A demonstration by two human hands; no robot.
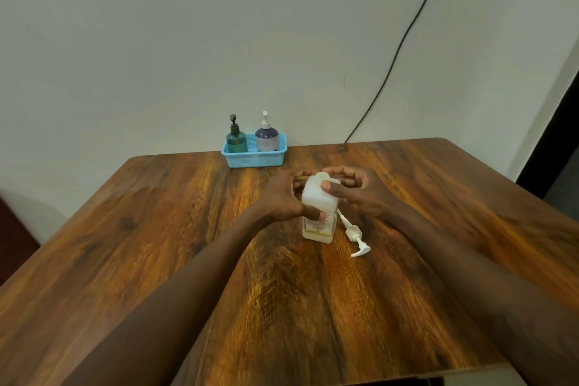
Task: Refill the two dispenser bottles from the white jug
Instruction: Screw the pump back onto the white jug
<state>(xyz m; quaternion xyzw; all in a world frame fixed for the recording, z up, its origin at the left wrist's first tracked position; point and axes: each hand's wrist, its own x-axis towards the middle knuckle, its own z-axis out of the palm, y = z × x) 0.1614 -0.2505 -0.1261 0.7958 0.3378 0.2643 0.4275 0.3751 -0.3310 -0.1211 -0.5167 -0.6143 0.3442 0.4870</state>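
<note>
The white jug (318, 222) stands upright in the middle of the wooden table (219, 260). My left hand (285, 197) wraps its left side, thumb across the label. My right hand (354, 191) grips the jug's top at the cap, thumb on the shoulder. A white pump head (355, 236) with its tube lies on the table just right of the jug. At the far edge, a green dispenser bottle (236, 138) with a dark pump and a purple-and-white dispenser bottle (266, 135) with a white pump stand in a blue basket (253, 158).
A grey wall rises right behind the basket. A black cable (398, 50) runs down the wall to the table's far right edge. A dark doorway (560, 147) lies to the right. Bare wood surrounds the jug.
</note>
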